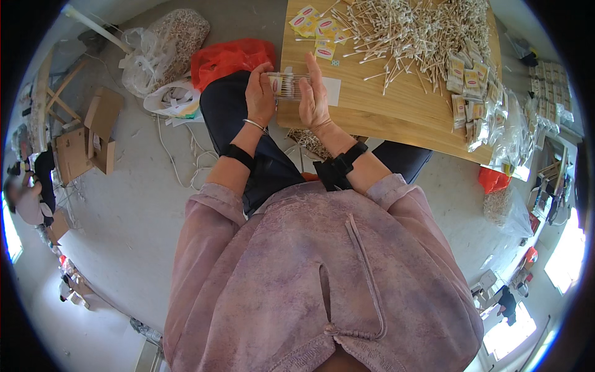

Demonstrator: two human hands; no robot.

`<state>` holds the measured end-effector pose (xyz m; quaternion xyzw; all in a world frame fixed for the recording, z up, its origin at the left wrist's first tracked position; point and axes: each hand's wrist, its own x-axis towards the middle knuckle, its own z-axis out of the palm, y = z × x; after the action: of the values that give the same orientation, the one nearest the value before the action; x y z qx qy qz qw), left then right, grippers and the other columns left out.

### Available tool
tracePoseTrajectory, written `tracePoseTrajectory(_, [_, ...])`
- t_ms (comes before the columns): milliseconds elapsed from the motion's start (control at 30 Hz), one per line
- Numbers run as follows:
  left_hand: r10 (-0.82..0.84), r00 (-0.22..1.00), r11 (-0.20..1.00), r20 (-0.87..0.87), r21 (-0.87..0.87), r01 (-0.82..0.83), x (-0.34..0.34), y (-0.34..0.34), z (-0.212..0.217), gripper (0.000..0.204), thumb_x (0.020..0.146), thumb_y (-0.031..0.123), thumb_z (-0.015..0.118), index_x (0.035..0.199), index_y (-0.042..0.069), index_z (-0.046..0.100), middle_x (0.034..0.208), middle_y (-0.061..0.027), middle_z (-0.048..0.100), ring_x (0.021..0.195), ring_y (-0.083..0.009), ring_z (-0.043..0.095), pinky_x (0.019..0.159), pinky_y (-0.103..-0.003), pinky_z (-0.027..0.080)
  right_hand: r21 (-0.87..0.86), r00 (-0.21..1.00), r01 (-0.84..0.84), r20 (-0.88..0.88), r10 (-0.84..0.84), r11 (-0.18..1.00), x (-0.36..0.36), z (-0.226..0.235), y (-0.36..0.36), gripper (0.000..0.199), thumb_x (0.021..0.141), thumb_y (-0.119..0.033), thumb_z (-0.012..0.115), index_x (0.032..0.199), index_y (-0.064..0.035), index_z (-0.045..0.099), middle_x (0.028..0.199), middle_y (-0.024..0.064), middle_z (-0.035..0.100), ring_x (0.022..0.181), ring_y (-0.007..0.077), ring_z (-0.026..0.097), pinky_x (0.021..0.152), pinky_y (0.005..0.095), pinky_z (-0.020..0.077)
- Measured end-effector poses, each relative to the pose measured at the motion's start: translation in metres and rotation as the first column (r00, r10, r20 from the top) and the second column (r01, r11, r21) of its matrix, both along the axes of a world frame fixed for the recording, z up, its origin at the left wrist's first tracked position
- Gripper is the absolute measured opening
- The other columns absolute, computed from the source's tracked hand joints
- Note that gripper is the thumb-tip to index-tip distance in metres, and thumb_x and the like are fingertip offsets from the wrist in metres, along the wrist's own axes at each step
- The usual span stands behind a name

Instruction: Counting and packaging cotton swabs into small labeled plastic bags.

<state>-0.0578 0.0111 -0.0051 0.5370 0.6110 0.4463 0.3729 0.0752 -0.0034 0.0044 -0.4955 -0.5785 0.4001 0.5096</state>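
Between my two hands, at the table's near left corner, is a clear packet of cotton swabs [289,87] with a yellow-and-white card at its left end. My left hand [260,98] grips that left end, its fingers close together. Against the right end presses my right hand [314,99], fingers straight and pointing away from me; the packet is held between the two. A white card or paper [332,92] lies beside my right hand. Just beyond are several yellow-and-white cards [324,51]. A large heap of loose cotton swabs [409,34] spreads over the far side of the table.
Filled swab packets [474,84] and clear plastic bags [511,121] pile up at the wooden table's [396,118] right edge. Left of my knee stand a red plastic bag [229,59] and a clear sack [176,34]. Cardboard boxes [99,133] and a cable [170,158] lie on the floor; people work far off.
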Motion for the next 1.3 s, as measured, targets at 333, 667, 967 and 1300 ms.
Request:
tracePoseTrajectory(333, [0.019, 0.999, 0.999, -0.037, 0.052, -0.017, 0.0, 0.0, -0.008, 0.027, 0.098, 0.017, 0.038, 0.113, 0.001, 0.054, 0.104, -0.013, 0.062, 0.094, -0.0241, 0.061, 0.081, -0.031, 0.048, -0.027, 0.999, 0.044, -0.011, -0.044, 0.999, -0.014, 0.002, 0.0, 0.056, 0.091, -0.014, 0.037, 0.141, 0.0046, 0.021, 0.144, 0.0312, 0.023, 0.137, 0.0408, 0.019, 0.111, 0.038, 0.0173])
tracePoseTrajectory(667, [0.041, 0.998, 0.999, -0.037, 0.017, -0.041, 0.002, -0.001, -0.011, 0.029, 0.097, 0.018, 0.038, 0.114, 0.001, 0.053, 0.105, -0.0148, 0.061, 0.096, -0.0281, 0.06, 0.084, -0.035, 0.046, -0.041, 0.999, -0.008, -0.036, 0.007, 0.999, -0.031, 0.004, -0.004, 0.06, 0.092, -0.02, 0.038, 0.141, 0.0074, 0.017, 0.147, 0.0285, 0.019, 0.138, 0.0385, 0.017, 0.112, 0.0386, 0.0144])
tracePoseTrajectory(967, [0.523, 0.714, 0.849, 0.465, -0.351, -0.394, -0.007, -0.007, -0.016, 0.037, 0.097, 0.031, 0.045, 0.112, -0.002, 0.052, 0.102, -0.0076, 0.06, 0.096, -0.017, 0.055, 0.086, -0.029, 0.042, -0.055, 0.981, 0.096, -0.165, -0.104, 0.994, -0.024, -0.001, 0.0, 0.053, 0.095, -0.021, 0.035, 0.139, 0.0075, 0.024, 0.147, 0.0254, 0.024, 0.139, 0.0353, 0.016, 0.112, 0.0381, 0.0143])
tracePoseTrajectory(1300, [0.583, 0.515, 0.773, 0.629, -0.624, -0.113, 0.012, -0.006, 0.004, 0.03, 0.083, 0.029, 0.07, 0.097, 0.005, 0.06, 0.085, -0.0009, 0.062, 0.074, -0.0112, 0.06, 0.065, -0.026, 0.048, -0.047, 0.983, 0.071, -0.165, -0.078, 0.996, -0.031, -0.002, 0.005, 0.051, 0.097, -0.027, 0.034, 0.137, 0.0051, 0.03, 0.145, 0.0251, 0.028, 0.139, 0.0343, 0.018, 0.111, 0.038, 0.0167])
